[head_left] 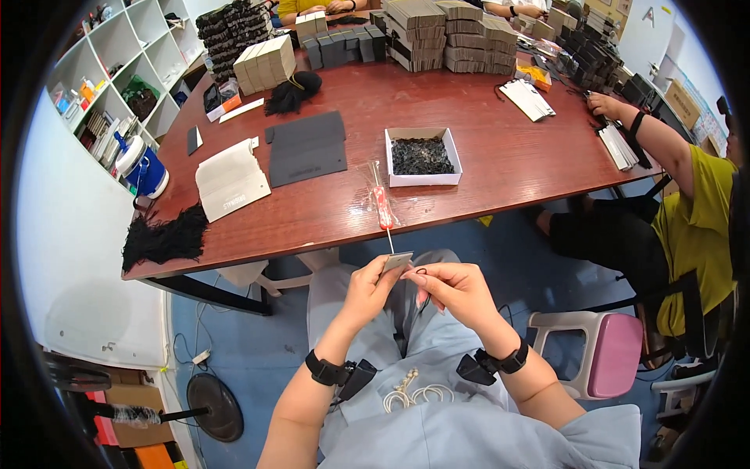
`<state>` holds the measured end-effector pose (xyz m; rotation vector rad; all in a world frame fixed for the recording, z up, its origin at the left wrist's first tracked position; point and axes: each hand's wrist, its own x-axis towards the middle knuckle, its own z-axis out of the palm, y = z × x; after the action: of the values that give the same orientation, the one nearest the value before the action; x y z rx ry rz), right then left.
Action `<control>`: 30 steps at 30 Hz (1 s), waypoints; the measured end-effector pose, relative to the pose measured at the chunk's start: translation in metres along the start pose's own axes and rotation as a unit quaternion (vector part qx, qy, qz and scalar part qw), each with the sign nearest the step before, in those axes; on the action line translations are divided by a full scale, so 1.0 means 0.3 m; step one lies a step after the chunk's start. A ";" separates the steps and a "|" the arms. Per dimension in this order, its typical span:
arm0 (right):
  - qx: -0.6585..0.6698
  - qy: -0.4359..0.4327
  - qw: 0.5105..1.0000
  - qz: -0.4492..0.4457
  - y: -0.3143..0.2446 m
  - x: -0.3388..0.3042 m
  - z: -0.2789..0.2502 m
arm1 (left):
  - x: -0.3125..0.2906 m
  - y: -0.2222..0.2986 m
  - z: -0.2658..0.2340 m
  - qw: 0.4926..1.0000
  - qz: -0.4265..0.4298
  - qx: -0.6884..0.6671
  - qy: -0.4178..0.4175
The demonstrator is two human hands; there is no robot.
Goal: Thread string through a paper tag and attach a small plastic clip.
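Note:
Close to the table's front edge, my left hand (366, 295) grips a small grey card (398, 261) between thumb and fingers. Beside it my right hand (459, 289) pinches a thin black cord (422, 272), whose small loop shows at the fingertips. A red-handled tool (383, 207) with a thin metal shaft lies at the edge under clear film. Its shaft points over the edge toward the card; whether the tip touches it I cannot tell. Farther back on the table is a white open box (424, 180) of small black pieces.
Left on the table lie a beige flat pouch (230, 180), a black flat pouch (308, 148) and a bundle of black cords (164, 234). Stacks of grey cards (414, 31) stand at the back. A co-worker (687, 195) sits at right, near a pink-topped stool (615, 356).

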<state>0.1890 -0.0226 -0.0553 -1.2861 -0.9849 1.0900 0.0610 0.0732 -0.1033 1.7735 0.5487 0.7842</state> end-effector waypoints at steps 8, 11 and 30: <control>-0.034 -0.032 0.999 0.021 0.044 0.067 0.006 | -0.033 -0.044 0.011 0.998 -0.018 -0.033 0.051; -0.032 -0.038 0.999 0.014 0.046 0.079 0.009 | -0.042 -0.036 0.012 0.996 -0.027 -0.058 0.064; -0.224 0.081 0.920 -0.312 0.059 0.118 -0.001 | -0.009 -0.047 0.046 0.998 -0.012 -0.021 0.051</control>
<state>0.1959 0.0114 -0.0741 -1.2526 -1.4380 0.2653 0.0693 0.0670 -0.1202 1.6923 0.6168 0.8673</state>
